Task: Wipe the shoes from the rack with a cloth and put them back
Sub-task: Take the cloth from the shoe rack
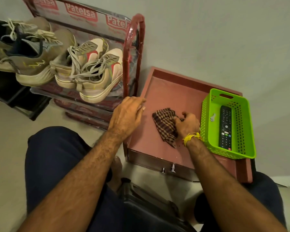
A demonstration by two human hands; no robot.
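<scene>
Below your knees, most of the floor is hidden by your dark trousers and both forearms, and the lower shelves of the rack (134,52) fall into shadow at the left edge, so what sits there is hard to make out. Clear plastic printed with red labels wraps the rack's red frame and blurs the shelf edges. Two pairs of shoes stand on the top shelf: an olive pair (23,52) partly cut off at the left, and a beige pair (90,71) with red side patches and loose grey laces just beside the right post. Their pale soles face you, heels nearest.

Right of the rack stands a low pink counter (166,91) with a raised rim; its front drawer knobs are only partly visible. The checked cloth (164,124), brown and tan and crumpled, lies on the counter's middle. Your right hand (187,126), a yellow thread at the wrist, pinches the cloth's right edge with curled fingers. Your left hand (127,116) hovers over the counter's left rim with fingers loosely extended, holding nothing. A green basket (206,114) at the counter's right holds a black remote (225,128) and a small pale item too blurred to name.
</scene>
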